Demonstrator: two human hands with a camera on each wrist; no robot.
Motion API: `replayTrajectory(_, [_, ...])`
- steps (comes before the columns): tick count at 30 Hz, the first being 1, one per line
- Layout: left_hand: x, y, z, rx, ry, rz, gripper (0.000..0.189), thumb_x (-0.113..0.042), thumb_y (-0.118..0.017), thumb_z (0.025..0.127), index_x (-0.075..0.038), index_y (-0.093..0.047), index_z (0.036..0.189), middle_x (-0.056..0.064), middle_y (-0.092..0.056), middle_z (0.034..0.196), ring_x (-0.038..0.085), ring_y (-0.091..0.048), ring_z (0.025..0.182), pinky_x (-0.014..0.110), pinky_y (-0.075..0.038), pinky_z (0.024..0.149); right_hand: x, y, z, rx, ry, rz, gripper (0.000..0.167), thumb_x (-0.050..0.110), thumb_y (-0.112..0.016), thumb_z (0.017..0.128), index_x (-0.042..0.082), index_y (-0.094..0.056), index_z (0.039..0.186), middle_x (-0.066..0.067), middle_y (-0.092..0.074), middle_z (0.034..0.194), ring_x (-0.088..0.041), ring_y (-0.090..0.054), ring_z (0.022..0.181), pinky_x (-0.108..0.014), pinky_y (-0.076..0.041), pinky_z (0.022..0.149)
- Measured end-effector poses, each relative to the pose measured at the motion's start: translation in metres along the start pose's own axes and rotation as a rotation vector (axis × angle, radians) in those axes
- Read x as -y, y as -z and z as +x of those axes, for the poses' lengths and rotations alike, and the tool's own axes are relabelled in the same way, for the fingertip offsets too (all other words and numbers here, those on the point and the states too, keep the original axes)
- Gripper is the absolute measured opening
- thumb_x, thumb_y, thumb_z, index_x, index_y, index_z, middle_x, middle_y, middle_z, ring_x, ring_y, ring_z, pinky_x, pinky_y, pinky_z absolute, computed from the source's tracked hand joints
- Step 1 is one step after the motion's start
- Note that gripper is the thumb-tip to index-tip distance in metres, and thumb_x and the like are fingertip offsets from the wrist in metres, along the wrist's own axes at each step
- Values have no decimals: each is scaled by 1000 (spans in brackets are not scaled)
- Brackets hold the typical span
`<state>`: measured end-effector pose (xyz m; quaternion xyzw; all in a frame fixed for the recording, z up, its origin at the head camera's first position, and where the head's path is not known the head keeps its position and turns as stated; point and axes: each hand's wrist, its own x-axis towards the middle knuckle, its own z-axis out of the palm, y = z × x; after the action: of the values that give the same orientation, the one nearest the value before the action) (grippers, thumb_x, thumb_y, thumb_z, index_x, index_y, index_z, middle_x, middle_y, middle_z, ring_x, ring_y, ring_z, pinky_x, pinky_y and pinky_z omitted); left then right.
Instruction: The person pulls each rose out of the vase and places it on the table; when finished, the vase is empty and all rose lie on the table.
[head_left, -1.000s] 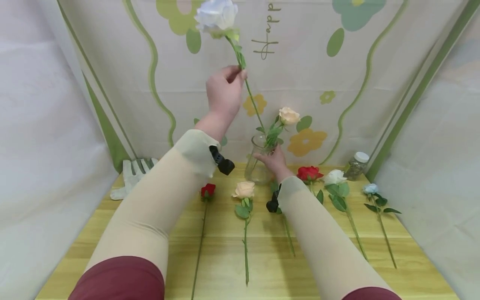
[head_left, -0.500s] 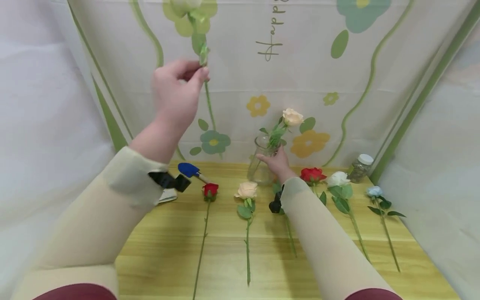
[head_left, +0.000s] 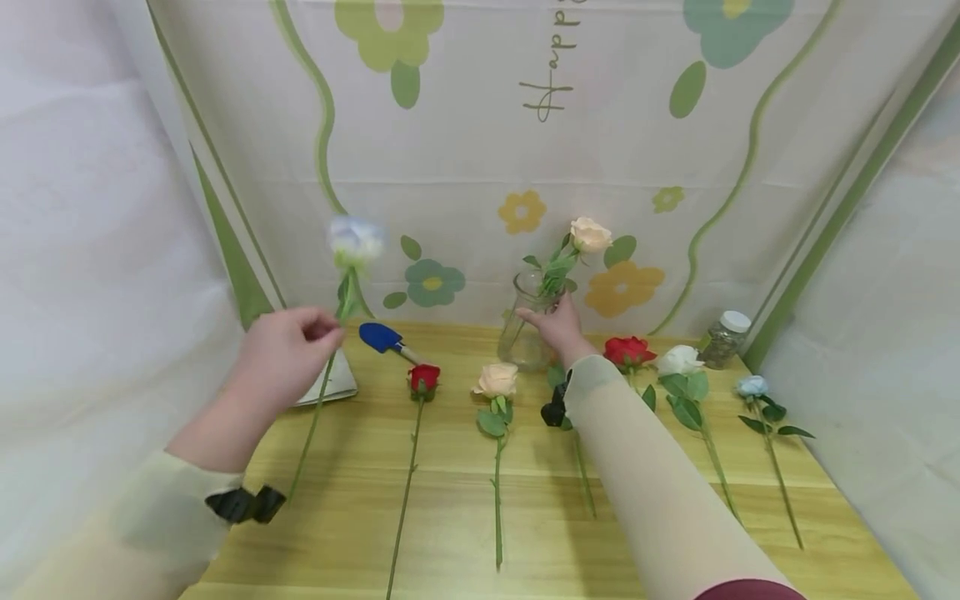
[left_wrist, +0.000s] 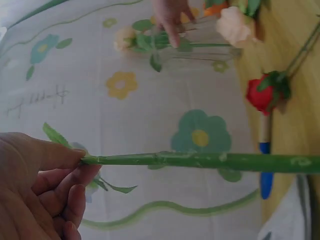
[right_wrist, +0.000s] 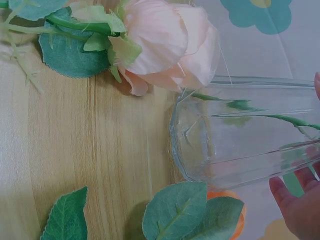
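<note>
At the left, my left hand (head_left: 281, 354) pinches the green stem (left_wrist: 200, 160) of a pale blue-white rose (head_left: 356, 242) between thumb and fingers, just below its leaves. The bloom is blurred and points up; its stem slants down over the table's left side. Whether the stem's end touches the wood I cannot tell. Farther back, my right hand (head_left: 558, 325) holds a clear glass vase (right_wrist: 245, 145) near its rim, fingers partly hidden behind the glass. One peach rose (head_left: 591, 235) stands in that vase, leaning right, its stem visible through the glass.
Laid out on the wooden table are a small red rose (head_left: 423, 379), a peach rose (head_left: 497, 381), a larger red rose (head_left: 628, 350), a white rose (head_left: 678, 360) and a blue rose (head_left: 752, 386). A blue trowel (head_left: 381, 337), a white glove (head_left: 333, 382) and a lidded jar (head_left: 723, 337) lie around them.
My left hand has carried the blue-white rose away from the vase, leftward and then down toward the table's left side. The right hand stays on the vase.
</note>
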<state>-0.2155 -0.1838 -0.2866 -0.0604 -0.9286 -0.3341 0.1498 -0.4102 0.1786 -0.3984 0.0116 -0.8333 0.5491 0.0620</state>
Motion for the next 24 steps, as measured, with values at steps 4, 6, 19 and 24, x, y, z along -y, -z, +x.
replayTrajectory(4, [26, -20, -17, 114, -16, 114, 9, -12, -66, 92, -7, -71, 86, 3, -69, 80, 20, -62, 70, 41, -53, 63, 0, 2, 2, 1, 4, 7, 89, 32, -80, 85, 20, -24, 154, -11, -30, 157, -32, -27, 143, -48, -27, 114])
replayTrajectory(6, [37, -33, -21, 184, -1, 138, 9, -9, -67, 90, -8, -70, 82, 1, -67, 77, 18, -60, 67, 39, -52, 61, 0, 4, 3, -2, 1, 7, 90, 34, -80, 85, 21, -24, 154, -10, -30, 157, -32, -27, 143, -48, -27, 113])
replayTrajectory(19, [85, -112, -36, 337, 125, 214, 28, -2, -56, 75, -16, -42, 56, -4, -33, 52, 14, -32, 47, 28, -29, 45, -3, 4, 2, 9, -17, -18, 92, 36, -80, 85, 22, -22, 155, -11, -29, 158, -33, -27, 143, -49, -27, 113])
replayTrajectory(24, [94, -122, -35, 328, 164, 215, 32, -2, -54, 75, -17, -37, 53, -5, -29, 51, 13, -28, 46, 27, -27, 43, -2, 1, 2, 5, -19, -21, 91, 34, -79, 86, 22, -22, 155, -11, -28, 158, -33, -26, 143, -49, -26, 114])
